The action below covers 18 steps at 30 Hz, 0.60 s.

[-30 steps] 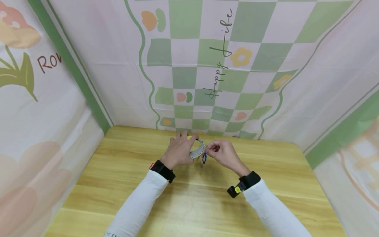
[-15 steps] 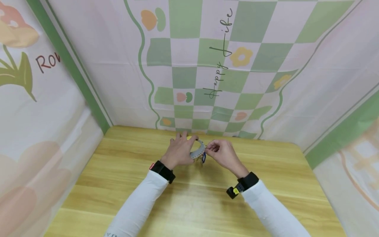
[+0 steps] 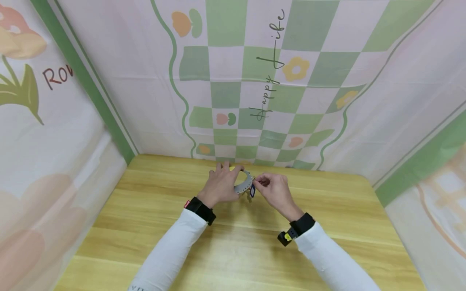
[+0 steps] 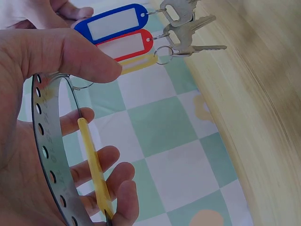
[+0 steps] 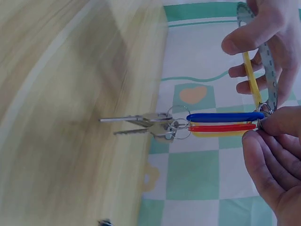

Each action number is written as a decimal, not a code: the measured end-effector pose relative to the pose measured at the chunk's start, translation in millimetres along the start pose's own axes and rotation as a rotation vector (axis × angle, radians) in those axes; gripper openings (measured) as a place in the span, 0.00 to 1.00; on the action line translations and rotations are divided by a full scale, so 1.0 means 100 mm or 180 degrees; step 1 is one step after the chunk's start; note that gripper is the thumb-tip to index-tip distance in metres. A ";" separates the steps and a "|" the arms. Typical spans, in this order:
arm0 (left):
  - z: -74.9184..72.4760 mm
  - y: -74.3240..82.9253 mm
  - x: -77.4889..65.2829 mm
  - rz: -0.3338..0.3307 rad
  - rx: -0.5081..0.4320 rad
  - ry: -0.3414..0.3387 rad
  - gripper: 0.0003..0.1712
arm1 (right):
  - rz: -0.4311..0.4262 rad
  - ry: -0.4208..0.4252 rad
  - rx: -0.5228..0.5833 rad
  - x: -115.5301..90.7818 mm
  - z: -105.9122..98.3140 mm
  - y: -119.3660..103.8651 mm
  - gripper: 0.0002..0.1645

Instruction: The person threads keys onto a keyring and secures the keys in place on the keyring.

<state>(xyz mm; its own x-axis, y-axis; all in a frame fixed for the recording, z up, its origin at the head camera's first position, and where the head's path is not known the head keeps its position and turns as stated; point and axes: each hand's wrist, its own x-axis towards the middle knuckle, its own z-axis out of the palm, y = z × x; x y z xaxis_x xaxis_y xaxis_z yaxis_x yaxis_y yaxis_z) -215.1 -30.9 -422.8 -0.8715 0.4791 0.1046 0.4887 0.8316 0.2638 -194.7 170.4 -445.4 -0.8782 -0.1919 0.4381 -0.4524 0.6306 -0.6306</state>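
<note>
My left hand (image 3: 220, 184) grips a large key ring, a curved metal band (image 4: 49, 150) with a row of punched holes and a yellow sleeve (image 4: 94, 165) on its opposite side. Thumb and fingers reach round it. Beside the band, my right hand (image 3: 274, 190) pinches at the small rings (image 5: 265, 109) with thumb and index finger; its fingertips partly hide them. From there hang a blue key tag (image 4: 113, 22), a red key tag (image 4: 129, 45) and a yellow key tag (image 4: 139, 64), stacked closely. Silver keys (image 5: 157, 123) dangle from the tags' far ends.
Both hands work over the far part of a wooden table (image 3: 233, 250). Behind its back edge hangs a green and white checkered cloth (image 3: 251, 97). Black wrist straps with cameras (image 3: 295, 230) sit over the white sleeves.
The blue tag has swung slightly and shows more of its white face. My right wrist has shifted a little to the left and down; the left hand keeps its hold on the key ring.
</note>
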 end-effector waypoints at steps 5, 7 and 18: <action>-0.02 0.02 0.00 -0.0022 -0.0037 -0.0021 0.46 | -0.0495 0.0009 -0.0289 0.01 -0.01 -0.02 0.03; -0.02 0.02 -0.01 -0.0030 -0.0067 -0.0026 0.45 | -0.0694 0.0016 -0.0405 0.02 -0.01 -0.01 0.02; -0.02 0.02 -0.02 -0.0053 -0.0120 -0.0056 0.44 | -0.1382 0.0027 -0.1039 0.04 -0.01 -0.03 0.06</action>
<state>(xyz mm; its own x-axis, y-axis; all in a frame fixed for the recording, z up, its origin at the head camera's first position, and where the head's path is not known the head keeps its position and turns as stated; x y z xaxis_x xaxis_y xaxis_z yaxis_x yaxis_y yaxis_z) -212.8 -30.5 -420.5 -0.8786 0.4703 0.0830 0.4720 0.8285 0.3014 -196.7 168.2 -440.6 -0.6193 -0.4815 0.6202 -0.7005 0.6957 -0.1594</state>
